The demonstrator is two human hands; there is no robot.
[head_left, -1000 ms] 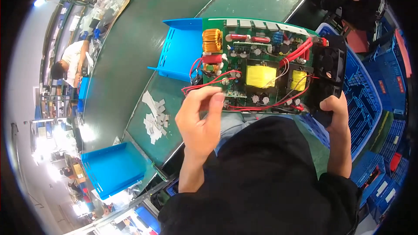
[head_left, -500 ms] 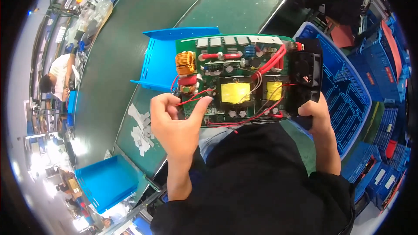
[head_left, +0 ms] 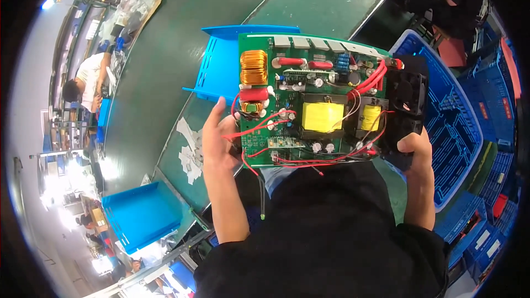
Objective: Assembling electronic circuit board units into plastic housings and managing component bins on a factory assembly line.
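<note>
A green circuit board (head_left: 284,102) is held up before me, its component side in view. It carries a copper-wound coil (head_left: 254,67), yellow-wrapped transformers (head_left: 323,117) and red wires (head_left: 259,127). Black fans (head_left: 407,91) sit at its right end. My right hand (head_left: 415,152) grips that fan end, thumb on the near face and the other fingers hidden behind. At the left edge, my left hand (head_left: 219,143) closes around the board beside the red wires, one finger stretched upward; its inner fingers are partly hidden. A dark lead (head_left: 262,198) with a green tip hangs below the board.
Behind the board, a blue metal casing (head_left: 215,69) lies on the green bench (head_left: 160,72). Another blue casing (head_left: 141,215) is at lower left, near paper scraps (head_left: 190,157). A blue crate (head_left: 472,132) stands at right. A person (head_left: 91,80) sits far left.
The board appears slightly farther right and larger. My left thumb has left the front of the red wires, and the hand now sits at the board's left edge with a finger raised.
</note>
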